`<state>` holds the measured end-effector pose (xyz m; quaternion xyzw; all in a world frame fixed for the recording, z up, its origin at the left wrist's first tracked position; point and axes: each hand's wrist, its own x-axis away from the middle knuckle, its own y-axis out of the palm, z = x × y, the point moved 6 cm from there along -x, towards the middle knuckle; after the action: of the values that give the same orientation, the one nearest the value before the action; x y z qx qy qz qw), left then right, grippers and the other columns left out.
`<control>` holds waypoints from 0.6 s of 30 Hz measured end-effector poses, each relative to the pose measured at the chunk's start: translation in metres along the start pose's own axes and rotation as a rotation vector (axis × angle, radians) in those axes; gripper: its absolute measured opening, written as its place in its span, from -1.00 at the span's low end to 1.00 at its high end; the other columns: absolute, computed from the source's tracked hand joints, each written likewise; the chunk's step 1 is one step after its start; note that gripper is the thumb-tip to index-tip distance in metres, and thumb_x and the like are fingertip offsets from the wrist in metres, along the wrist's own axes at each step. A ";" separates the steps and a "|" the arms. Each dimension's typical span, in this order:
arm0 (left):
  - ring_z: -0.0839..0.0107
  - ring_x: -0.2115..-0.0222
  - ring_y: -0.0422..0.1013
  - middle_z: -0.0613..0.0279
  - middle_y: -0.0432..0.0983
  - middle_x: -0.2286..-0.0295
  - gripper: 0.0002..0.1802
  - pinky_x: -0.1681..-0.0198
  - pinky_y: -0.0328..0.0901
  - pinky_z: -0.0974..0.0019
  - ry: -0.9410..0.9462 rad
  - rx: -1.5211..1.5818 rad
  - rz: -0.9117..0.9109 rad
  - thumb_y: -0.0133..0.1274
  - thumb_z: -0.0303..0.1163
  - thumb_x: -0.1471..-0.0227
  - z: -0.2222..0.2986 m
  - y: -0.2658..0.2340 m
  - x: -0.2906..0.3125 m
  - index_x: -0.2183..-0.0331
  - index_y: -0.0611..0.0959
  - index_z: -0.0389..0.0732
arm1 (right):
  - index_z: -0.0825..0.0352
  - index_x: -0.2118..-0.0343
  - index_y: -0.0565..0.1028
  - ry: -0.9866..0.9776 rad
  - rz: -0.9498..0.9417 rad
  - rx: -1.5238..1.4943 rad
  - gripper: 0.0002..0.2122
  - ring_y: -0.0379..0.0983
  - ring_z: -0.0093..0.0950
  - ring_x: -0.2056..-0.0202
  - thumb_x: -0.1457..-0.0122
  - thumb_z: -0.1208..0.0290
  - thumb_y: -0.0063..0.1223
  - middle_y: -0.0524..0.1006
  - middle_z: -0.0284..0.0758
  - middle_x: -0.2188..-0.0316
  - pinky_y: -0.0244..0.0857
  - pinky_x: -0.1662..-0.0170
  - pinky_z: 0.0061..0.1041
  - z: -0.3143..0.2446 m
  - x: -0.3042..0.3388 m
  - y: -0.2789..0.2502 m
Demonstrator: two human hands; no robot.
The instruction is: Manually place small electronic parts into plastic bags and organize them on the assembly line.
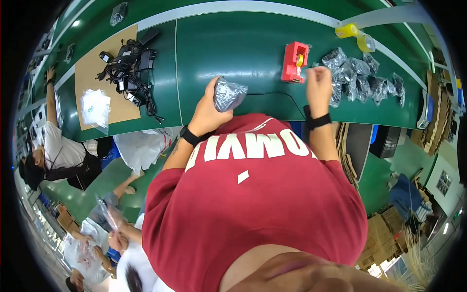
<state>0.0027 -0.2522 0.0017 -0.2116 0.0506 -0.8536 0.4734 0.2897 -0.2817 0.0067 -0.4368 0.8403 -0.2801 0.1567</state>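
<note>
My left hand point(210, 108) is closed around a dark item in a clear plastic bag point(228, 95), held above the green table near my body. Its exact kind is hidden by the shiny wrap. My right hand point(318, 83) is raised just right of a red tape dispenser point(292, 63) with a yellow roll in it. The fingertips are pinched together, and whatever is between them is too small to make out. A thin black cord point(275, 93) runs over the table from beside the bag toward the black band on my right wrist.
Several bagged dark items point(360, 75) lie in a heap at right, with yellow tape rolls point(346, 31) behind. On a brown board point(85, 73) at left sit black adapters with cables point(129, 68) and a stack of clear bags point(95, 109). Other people work at left.
</note>
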 end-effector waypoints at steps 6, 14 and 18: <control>0.09 0.23 0.32 -0.11 0.32 0.22 -0.10 0.17 0.22 0.31 0.116 -0.144 0.061 0.08 -0.43 0.46 0.011 0.009 -0.011 -0.01 0.09 -0.26 | 0.46 0.41 0.32 0.202 -0.059 -0.016 -0.77 0.35 -0.59 0.51 0.06 0.42 0.05 0.44 -0.30 0.54 0.21 0.41 -0.65 0.103 -0.038 0.022; 0.14 0.24 0.34 -0.07 0.33 0.24 -0.13 0.17 0.21 0.33 0.045 -0.140 0.087 0.08 -0.44 0.44 0.002 -0.003 -0.009 -0.01 0.10 -0.25 | 0.38 0.53 0.36 0.413 0.020 -0.391 -0.84 0.23 -0.66 0.61 0.06 0.40 0.03 0.33 -0.44 0.69 0.09 0.52 -0.70 0.055 0.033 0.008; 0.19 0.23 0.33 -0.03 0.33 0.24 -0.13 0.16 0.21 0.35 0.028 -0.149 0.081 0.08 -0.45 0.42 0.002 0.003 -0.013 -0.01 0.10 -0.24 | 0.42 0.54 0.41 0.525 0.005 -0.512 -0.79 0.23 -0.69 0.64 0.00 0.34 0.02 0.36 -0.43 0.69 0.08 0.54 -0.72 0.076 0.051 0.029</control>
<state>0.0114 -0.2428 -0.0013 -0.2322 0.1292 -0.8304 0.4898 0.2801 -0.3357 -0.0724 -0.3730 0.8959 -0.1630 -0.1782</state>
